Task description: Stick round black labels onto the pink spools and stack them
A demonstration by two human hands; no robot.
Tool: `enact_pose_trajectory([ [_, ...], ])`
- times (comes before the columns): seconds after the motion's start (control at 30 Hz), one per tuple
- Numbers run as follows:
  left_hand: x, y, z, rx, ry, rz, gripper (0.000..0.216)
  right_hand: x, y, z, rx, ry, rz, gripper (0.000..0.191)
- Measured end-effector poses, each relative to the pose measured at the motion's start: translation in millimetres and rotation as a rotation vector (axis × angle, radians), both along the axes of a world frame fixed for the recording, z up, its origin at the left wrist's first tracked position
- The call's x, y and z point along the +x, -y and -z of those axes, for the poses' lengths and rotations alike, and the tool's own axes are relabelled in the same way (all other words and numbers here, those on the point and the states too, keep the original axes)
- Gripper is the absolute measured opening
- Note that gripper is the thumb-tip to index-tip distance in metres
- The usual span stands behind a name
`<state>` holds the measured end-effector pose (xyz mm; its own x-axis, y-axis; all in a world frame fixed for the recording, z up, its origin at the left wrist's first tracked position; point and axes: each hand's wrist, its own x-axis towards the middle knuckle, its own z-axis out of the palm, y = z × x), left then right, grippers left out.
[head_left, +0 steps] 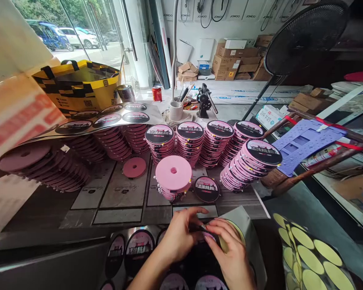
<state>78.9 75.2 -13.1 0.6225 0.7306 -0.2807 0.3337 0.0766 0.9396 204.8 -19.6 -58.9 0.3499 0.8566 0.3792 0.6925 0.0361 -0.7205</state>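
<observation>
Left hand [178,237] and right hand [230,251]: both pinch a small disc [208,234], mostly hidden, by my fingertips just above the sticker sheet [251,241]. Labelled stacks [190,143] line the surface [121,193] behind, seemingly kept within reach.

The left hand [178,237] and right hand [231,255] meet fingertip to fingertip. Their fingers cover the small piece [209,237] between them, so only a sliver of pink shows, and whether either hand grips it cannot be told. Both arms are cut off by the lower edge, as is the sticker sheet [139,245] beneath them. The sheet of yellow rounds [308,253] runs out at the bottom right corner. A loose sticker sheet [109,119] hides the tops of the left-hand stacks of pink discs [63,169]. The box [15,117] at far left is blurred and cropped. The fan [305,36] loses its top at the upper edge. Lettering on the labels [190,130] is too small to read.
</observation>
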Motion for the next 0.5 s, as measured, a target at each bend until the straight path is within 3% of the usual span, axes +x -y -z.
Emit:
enact_pose_trajectory([
  [0.2, 9.3, 2.0, -4.9, -0.141, 0.02, -0.051, 0.031, -2.8, 1.3, -6.1, 0.075, 0.026, -0.013, 0.013],
  [0.5, 15.6, -2.4, -3.4, -0.085, -0.047, -0.157, 0.027, 1.2, 6.1, -6.8, 0.244, 0.313, -0.051, 0.015],
])
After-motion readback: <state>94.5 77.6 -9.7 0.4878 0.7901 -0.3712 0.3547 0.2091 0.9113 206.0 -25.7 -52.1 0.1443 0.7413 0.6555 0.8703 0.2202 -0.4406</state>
